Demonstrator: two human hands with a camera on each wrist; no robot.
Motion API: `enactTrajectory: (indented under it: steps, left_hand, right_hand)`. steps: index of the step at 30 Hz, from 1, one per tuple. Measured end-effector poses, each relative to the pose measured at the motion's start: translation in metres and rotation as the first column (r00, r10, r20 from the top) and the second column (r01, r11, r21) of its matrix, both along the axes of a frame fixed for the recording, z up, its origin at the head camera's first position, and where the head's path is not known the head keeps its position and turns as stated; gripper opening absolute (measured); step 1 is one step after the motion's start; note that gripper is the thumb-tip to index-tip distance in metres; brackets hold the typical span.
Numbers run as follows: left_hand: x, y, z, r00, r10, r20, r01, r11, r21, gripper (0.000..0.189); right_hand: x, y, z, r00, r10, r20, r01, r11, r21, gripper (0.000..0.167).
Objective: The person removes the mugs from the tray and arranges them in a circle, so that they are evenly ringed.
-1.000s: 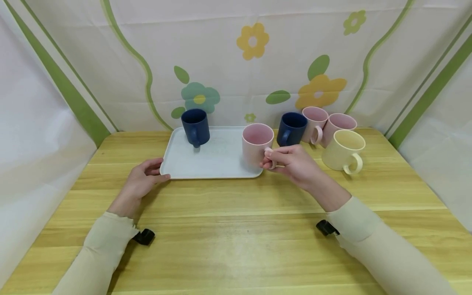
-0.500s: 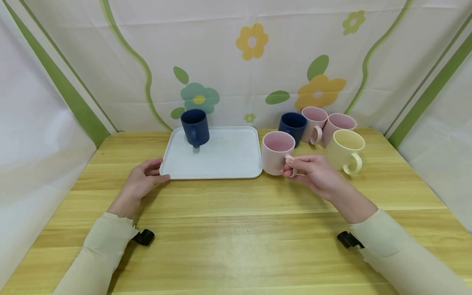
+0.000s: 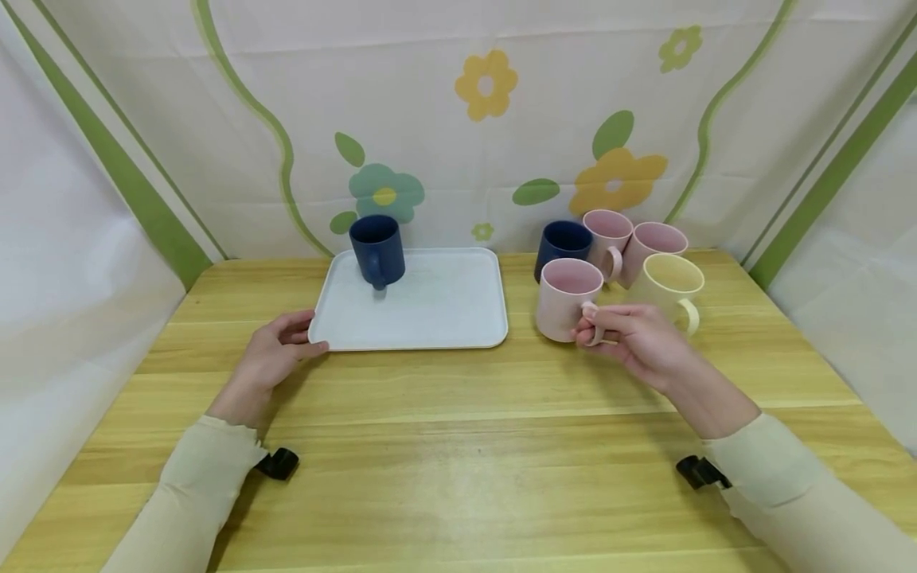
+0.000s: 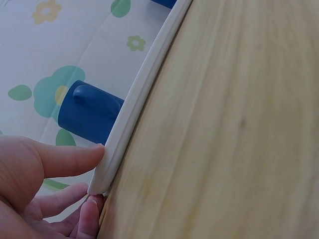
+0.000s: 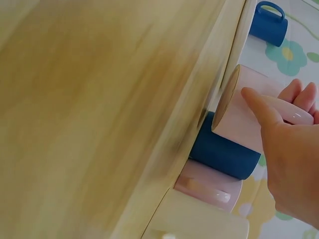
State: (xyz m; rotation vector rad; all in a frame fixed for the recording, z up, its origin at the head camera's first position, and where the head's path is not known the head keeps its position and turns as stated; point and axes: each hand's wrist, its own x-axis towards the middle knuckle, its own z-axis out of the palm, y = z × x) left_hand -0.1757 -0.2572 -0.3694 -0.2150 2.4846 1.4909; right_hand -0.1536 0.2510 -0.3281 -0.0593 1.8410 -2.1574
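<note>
My right hand [image 3: 637, 342] grips the handle of a pink mug [image 3: 557, 312], which is upright just right of the tray. In the right wrist view the held mug's underside [image 5: 227, 99] shows, raised off the tabletop. My left hand [image 3: 268, 354] holds the front left corner of a white rectangular tray [image 3: 444, 306]; in the left wrist view the thumb presses the rim [image 4: 112, 149] and the other fingers meet the corner lower down. A dark blue mug [image 3: 378, 255] stands at the tray's back left, its handle toward me.
Behind the held mug stand another dark blue mug [image 3: 562, 239], two pink mugs [image 3: 605, 231] and a pale yellow mug [image 3: 669, 282], grouped at the back right. A flower-patterned cloth [image 3: 444, 119] hangs behind the wooden table [image 3: 444, 446].
My right hand has carried the pink mug from over the tray's right side to the right, away from the tray. My left hand and the tray have stayed in place.
</note>
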Motion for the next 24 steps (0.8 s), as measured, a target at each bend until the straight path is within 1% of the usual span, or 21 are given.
enactTrajectory:
  steps: [7, 10, 14, 17, 24]
  left_hand:
    - [0.0, 0.0, 0.001, 1.0, 0.004, 0.004, -0.004, 1.0, 0.002, 0.079]
    - [0.001, 0.0, 0.001, 1.0, 0.003, 0.002, -0.003, 1.0, 0.001, 0.079]
    - [0.001, 0.0, 0.002, 1.0, -0.003, -0.007, 0.003, 1.0, -0.004, 0.079]
    - [0.002, 0.001, 0.003, 1.0, -0.004, -0.009, 0.004, 1.0, -0.009, 0.079]
    - [0.002, 0.002, 0.003, 1.0, 0.01, 0.009, -0.01, 1.0, 0.005, 0.079]
  right_hand:
    - [-0.005, 0.008, -0.001, 0.999, -0.022, 0.024, 0.022, 1.0, -0.012, 0.019]
    - [-0.008, 0.011, -0.002, 0.999, -0.03, 0.04, 0.03, 0.999, -0.012, 0.021]
    - [-0.01, 0.014, -0.002, 0.998, -0.035, 0.057, 0.036, 0.999, -0.018, 0.024]
    - [-0.01, 0.013, -0.002, 0.997, -0.036, 0.062, 0.038, 0.999, -0.018, 0.022]
    - [-0.011, 0.008, -0.001, 0.996, -0.031, 0.083, 0.029, 0.999, 0.026, 0.021]
